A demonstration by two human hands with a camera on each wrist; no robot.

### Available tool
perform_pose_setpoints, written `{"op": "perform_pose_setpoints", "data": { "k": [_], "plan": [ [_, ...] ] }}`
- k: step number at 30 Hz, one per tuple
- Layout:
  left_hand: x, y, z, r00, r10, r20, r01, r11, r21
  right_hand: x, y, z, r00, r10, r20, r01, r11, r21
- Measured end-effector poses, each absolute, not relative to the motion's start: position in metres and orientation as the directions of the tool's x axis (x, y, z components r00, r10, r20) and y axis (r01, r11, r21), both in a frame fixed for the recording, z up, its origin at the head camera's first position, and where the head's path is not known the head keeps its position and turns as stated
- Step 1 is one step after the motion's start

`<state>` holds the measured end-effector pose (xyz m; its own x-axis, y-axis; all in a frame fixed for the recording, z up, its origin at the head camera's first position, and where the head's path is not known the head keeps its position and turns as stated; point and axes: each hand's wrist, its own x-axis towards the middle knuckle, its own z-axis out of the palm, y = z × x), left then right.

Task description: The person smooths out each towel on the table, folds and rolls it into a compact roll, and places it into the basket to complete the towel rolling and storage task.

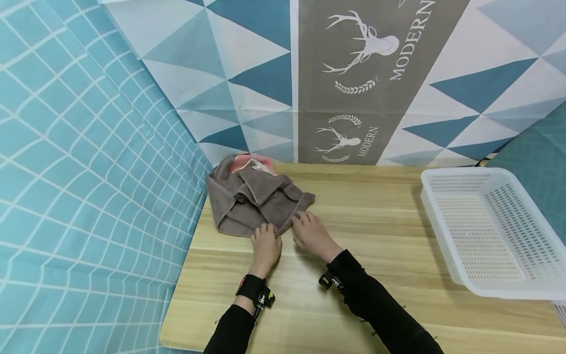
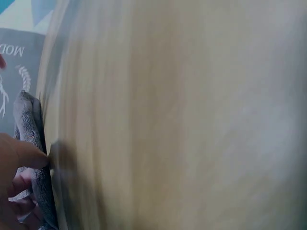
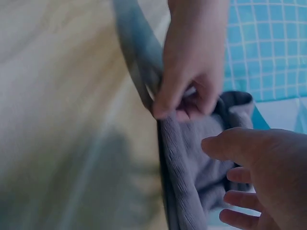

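A crumpled grey-brown towel (image 1: 261,196) lies on the table against the back wall, with a pink patch (image 1: 254,160) and a white tag at its far side. My left hand (image 1: 266,248) pinches the towel's near edge; in the right wrist view the left thumb and fingers (image 3: 165,98) close on the fabric. Beside it, my right hand (image 1: 313,236) hovers at the right part of that edge. Its thumb and fingers (image 3: 240,196) are spread apart in the right wrist view, with no fabric between them. The left wrist view catches only a strip of the towel (image 2: 29,122).
A white perforated plastic basket (image 1: 468,280) stands at the right of the wooden table (image 1: 376,221). Blue grid-patterned cloth (image 1: 88,196) hangs along the left side. Patterned cloth with deer prints (image 1: 345,98) covers the back. Both wrists carry strapped cameras.
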<state>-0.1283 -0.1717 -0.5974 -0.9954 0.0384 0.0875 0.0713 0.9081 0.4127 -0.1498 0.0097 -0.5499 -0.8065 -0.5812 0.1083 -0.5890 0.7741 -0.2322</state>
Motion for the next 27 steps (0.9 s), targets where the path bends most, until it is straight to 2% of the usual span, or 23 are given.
{"op": "perform_pose_setpoints", "data": {
  "k": [3,8,12,17,22,27],
  "plan": [
    [-0.122,-0.166,-0.595,-0.991,0.074,0.113,0.116,0.895,0.430,-0.147,0.002,-0.560,-0.785,-0.607,0.124,-0.618,0.757,-0.211],
    [-0.107,-0.159,-0.589,-0.987,0.101,0.124,0.153,0.822,0.549,-0.138,-0.001,-0.572,-0.764,-0.626,0.157,-0.645,0.730,-0.226],
    [-0.100,-0.157,-0.584,-0.980,0.123,0.159,0.194,0.782,0.592,-0.139,0.001,-0.569,-0.788,-0.581,0.202,-0.615,0.749,-0.245],
    [-0.097,-0.156,-0.585,-0.965,0.126,0.231,0.249,0.721,0.647,-0.139,0.012,-0.556,-0.805,-0.567,0.174,-0.592,0.751,-0.292],
    [-0.102,-0.170,-0.586,-0.934,0.156,0.323,0.327,0.740,0.588,-0.137,0.027,-0.535,-0.789,-0.585,0.187,-0.608,0.703,-0.370],
    [-0.109,-0.200,-0.586,-0.916,0.074,0.395,0.289,0.803,0.522,-0.136,0.047,-0.510,-0.777,-0.589,0.222,-0.620,0.657,-0.428]
  ]
}}
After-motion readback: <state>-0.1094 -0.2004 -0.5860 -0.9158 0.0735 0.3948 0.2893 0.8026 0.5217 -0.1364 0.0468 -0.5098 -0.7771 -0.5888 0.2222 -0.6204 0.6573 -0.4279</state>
